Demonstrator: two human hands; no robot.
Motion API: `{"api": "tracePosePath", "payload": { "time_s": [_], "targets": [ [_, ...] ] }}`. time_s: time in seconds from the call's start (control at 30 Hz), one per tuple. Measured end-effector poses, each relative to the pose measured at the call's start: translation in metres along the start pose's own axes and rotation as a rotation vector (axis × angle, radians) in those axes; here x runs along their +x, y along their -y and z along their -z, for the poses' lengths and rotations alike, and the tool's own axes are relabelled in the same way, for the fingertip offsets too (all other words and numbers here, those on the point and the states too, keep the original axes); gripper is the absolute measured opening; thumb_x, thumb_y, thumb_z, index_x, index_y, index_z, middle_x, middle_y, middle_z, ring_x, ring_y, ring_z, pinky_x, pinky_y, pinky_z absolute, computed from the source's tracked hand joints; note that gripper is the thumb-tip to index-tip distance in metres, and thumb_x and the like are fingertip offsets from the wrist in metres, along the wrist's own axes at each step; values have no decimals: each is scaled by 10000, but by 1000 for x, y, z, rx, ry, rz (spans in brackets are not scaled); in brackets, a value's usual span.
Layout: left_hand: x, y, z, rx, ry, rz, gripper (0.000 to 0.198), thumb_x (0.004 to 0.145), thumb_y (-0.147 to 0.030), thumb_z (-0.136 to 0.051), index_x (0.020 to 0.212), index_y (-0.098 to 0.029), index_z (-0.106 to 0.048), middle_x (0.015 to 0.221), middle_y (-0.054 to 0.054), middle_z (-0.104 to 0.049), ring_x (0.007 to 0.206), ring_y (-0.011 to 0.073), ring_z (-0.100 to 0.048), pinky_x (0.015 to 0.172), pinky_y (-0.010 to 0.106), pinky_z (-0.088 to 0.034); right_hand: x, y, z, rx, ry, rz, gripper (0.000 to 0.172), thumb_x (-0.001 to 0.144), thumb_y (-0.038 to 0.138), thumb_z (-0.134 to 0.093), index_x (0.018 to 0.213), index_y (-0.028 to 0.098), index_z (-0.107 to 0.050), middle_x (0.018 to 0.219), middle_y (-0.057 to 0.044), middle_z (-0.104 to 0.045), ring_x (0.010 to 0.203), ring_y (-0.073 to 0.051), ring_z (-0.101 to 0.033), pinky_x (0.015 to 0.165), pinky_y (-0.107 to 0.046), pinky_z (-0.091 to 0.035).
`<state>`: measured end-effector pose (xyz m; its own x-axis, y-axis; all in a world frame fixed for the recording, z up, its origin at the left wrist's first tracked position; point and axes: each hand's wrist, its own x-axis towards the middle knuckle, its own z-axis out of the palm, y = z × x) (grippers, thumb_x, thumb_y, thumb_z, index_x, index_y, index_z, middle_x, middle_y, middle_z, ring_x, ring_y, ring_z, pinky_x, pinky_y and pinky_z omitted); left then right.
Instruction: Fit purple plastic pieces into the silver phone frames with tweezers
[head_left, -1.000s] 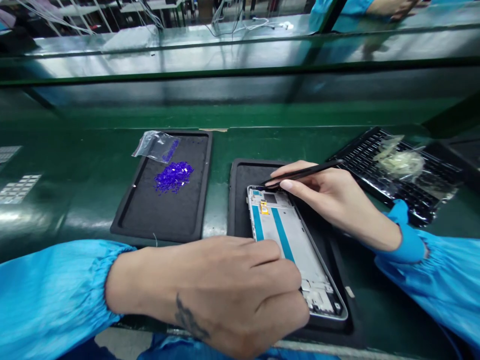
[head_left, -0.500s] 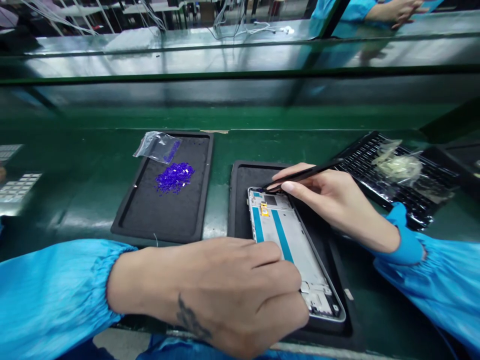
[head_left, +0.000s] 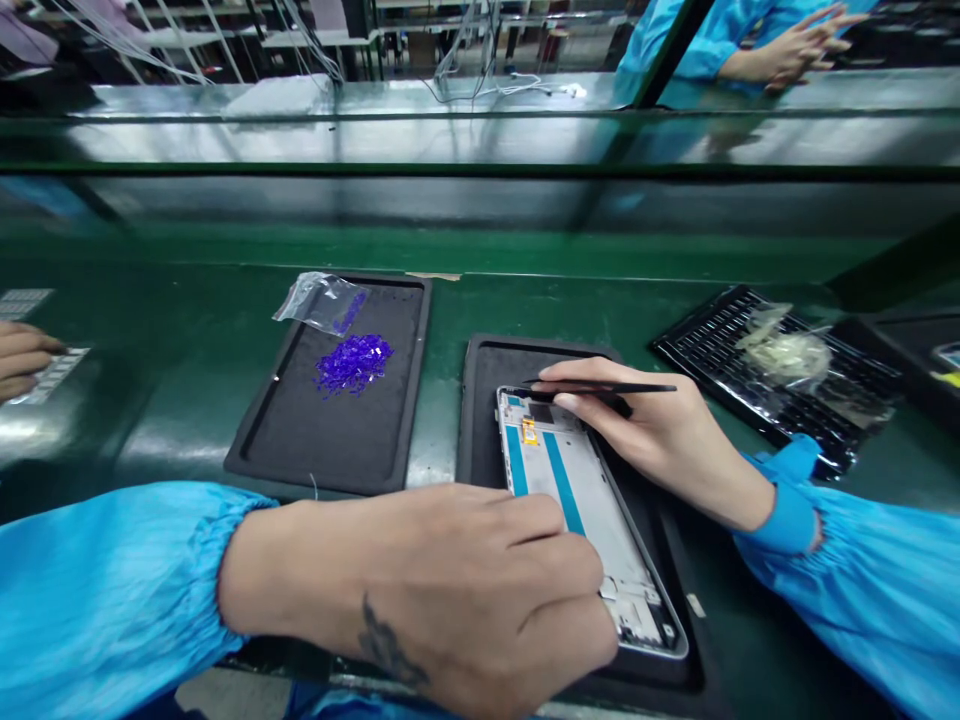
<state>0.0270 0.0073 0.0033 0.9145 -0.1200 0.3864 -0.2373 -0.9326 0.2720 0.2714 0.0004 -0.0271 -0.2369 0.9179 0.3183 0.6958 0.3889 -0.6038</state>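
Swung tweezers to a nearly level angle since the earlier frame, from a raised-tail slant, at the top end of the phone chassis. Gripped tweezers between thumb and fingers of the right hand; could not determine tip contact. Held left hand curled across the lower left side of the chassis, with fingertips hidden; could not determine whether pinching or only resting. Located chassis in the black tray, with blue strips and yellow flex facing up. Judged chassis light, thin and fairly stiff, yet liable to bend under twisting; rated silvery face as probably slippery. Judged yellow flex soft and easily creased. Recommended hold by the long side edges, clear of flex and top-end fittings, with light, even pressure.
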Motion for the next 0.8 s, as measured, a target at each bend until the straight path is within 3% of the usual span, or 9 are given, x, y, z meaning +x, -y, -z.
{"api": "tracePosePath", "payload": {
  "time_s": [0.17,0.5,0.7,0.8],
  "targets": [
    [0,1,0,-7,16,-7,353,1027,-139,-306,827,-125,-597,819,77,-566,676,179,-423,638,348,-412,3,-1,3,56,3,-42,204,962,328,-595,1093,224,-714,1097,-55,-762,942,-227,-747,830,-348,-606],
    [-4,1,-4,14,7,-17,306,1022,-144,-331,842,-129,-578,813,69,-530,677,183,-401,614,355,-399,-3,1,-4,-21,-27,7,209,961,275,-603,1130,261,-725,1108,-23,-770,1030,-236,-736,960,-387,-582],
    [-2,2,-2,9,13,-2,320,1019,-142,-317,855,-137,-591,830,75,-556,688,184,-427,636,351,-417,-1,1,0,14,-30,-34,212,962,294,-597,1126,243,-721,1090,-36,-771,951,-225,-747,845,-363,-610],
    [-1,2,-2,-5,-5,-2,341,1022,-150,-315,828,-141,-596,810,72,-566,672,180,-427,623,345,-414,4,1,5,39,-34,-54,183,950,337,-612,1020,225,-738,1068,-50,-770,888,-217,-741,764,-338,-606]
  ]
}}
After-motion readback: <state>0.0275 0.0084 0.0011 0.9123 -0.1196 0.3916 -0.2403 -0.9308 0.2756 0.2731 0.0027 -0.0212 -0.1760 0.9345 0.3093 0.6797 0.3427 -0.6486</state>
